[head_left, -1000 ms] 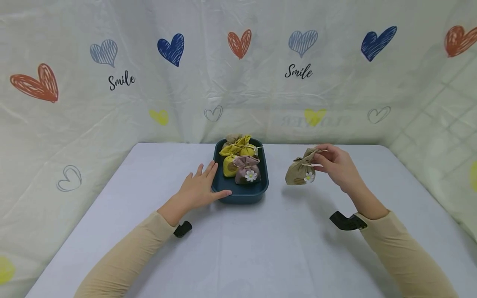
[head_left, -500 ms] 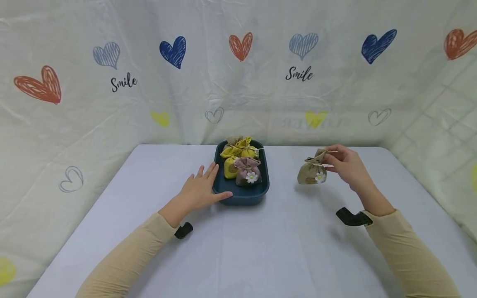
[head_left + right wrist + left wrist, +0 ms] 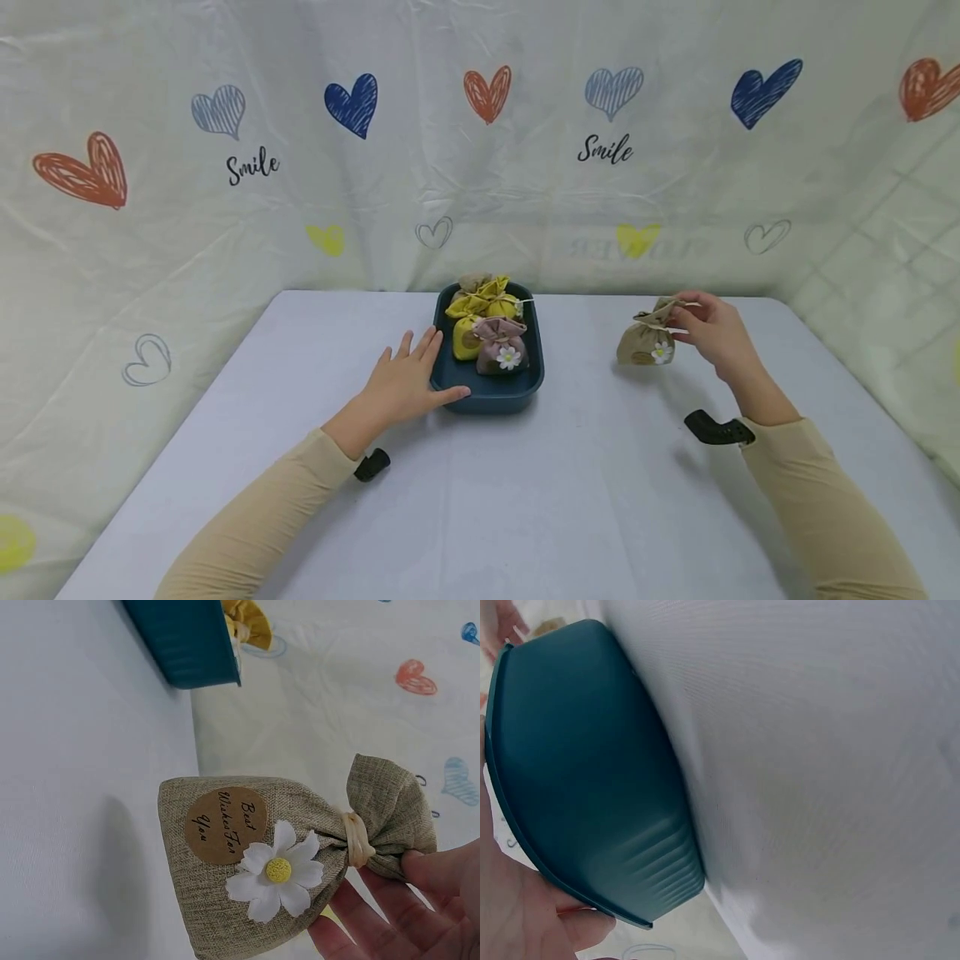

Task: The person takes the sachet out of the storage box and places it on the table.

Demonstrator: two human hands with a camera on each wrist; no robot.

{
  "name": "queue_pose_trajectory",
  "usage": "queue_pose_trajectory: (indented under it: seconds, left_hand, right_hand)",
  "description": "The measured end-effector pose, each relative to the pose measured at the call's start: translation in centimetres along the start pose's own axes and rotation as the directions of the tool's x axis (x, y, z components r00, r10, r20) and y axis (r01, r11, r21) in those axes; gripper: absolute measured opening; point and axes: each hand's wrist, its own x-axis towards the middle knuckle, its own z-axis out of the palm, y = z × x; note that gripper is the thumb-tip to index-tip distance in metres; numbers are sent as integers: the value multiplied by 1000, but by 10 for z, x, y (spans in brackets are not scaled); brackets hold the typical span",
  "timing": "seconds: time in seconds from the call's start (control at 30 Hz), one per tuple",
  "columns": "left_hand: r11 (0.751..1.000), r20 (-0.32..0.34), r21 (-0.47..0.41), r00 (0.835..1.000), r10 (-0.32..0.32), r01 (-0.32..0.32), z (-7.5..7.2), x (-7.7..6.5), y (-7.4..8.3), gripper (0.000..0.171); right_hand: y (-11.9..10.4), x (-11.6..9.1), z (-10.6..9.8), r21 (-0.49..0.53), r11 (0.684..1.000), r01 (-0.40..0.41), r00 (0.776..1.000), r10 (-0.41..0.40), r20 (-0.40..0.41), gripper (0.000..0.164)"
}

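My right hand [image 3: 717,333] pinches the gathered neck of a beige cloth drawstring pouch [image 3: 247,900], holding it just above the table on the right. The pouch carries a white flower and a round brown "Best Wishes For You" sticker. My left hand [image 3: 401,379], fingers spread and straight, rests on the left rim of a dark teal basin [image 3: 491,406]. Inside the basin are a mauve pouch [image 3: 501,343] with a white flower, yellow pouches [image 3: 465,340], and a beige pouch [image 3: 472,282] partly hidden at the back.
The basin stands at the far middle of a white-covered table [image 3: 525,508]. Behind the table hangs a pale curtain [image 3: 517,183] printed with hearts and "Smile". Black wrist cameras show beneath both sleeves.
My right hand has moved to the right with the beige pouch, away from the basin. My left hand stays on the basin rim, and the basin's contents look the same.
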Motion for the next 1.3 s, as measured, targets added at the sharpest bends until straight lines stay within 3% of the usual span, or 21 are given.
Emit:
queue_pose_trajectory:
  seconds: [0.27, 0.5, 0.73, 0.97, 1.3]
  left_hand:
    - [1000, -2, 7, 1000, 4, -4, 1, 1, 1, 111]
    - [1000, -6, 17, 1000, 2, -2, 2, 0, -2, 111]
    - [1000, -9, 12, 1000, 14, -14, 3, 1, -1, 111]
    - [1000, -17, 1, 1000, 12, -12, 3, 1, -2, 110]
    - [1000, -19, 7, 1000, 12, -12, 2, 1, -2, 110]
  right_hand:
    - [15, 8, -6, 3, 1000, -30, 998, 30, -50, 38]
    - [32, 16, -5, 118, 993, 14, 997, -4, -82, 20]
    - [40, 24, -9, 114, 993, 27, 993, -14, -118, 20]
    - [47, 32, -17, 176, 984, 33, 991, -9, -137, 13]
    - [55, 36, -26, 236, 971, -25, 989, 58, -133, 16]
